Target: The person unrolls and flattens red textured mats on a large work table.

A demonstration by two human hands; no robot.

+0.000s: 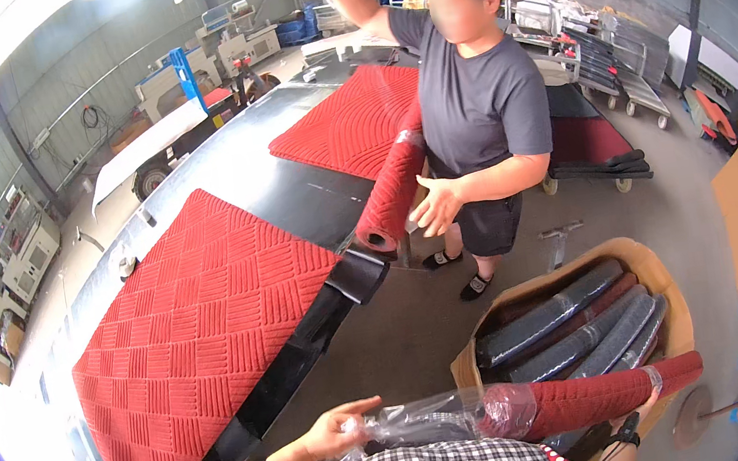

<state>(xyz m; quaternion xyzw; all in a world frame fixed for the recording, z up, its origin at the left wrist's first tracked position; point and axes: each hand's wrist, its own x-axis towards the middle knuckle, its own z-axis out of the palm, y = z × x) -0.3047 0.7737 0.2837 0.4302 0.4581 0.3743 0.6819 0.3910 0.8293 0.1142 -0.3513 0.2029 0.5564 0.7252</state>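
One red roll (590, 396), clear plastic (432, 413)

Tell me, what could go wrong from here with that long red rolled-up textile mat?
The thin, crumpled clear plastic sleeve spans from the left hand to the long red rolled-up textile mat, so it might tear or bunch up if pulled hard. The right hand is near the mat's far end, so the other end could perhaps sag or slip. The brown cardboard box already holds several rolls, so it may get crowded.

Head-worn fisheye, close above left hand (330, 434), facing down-forward.
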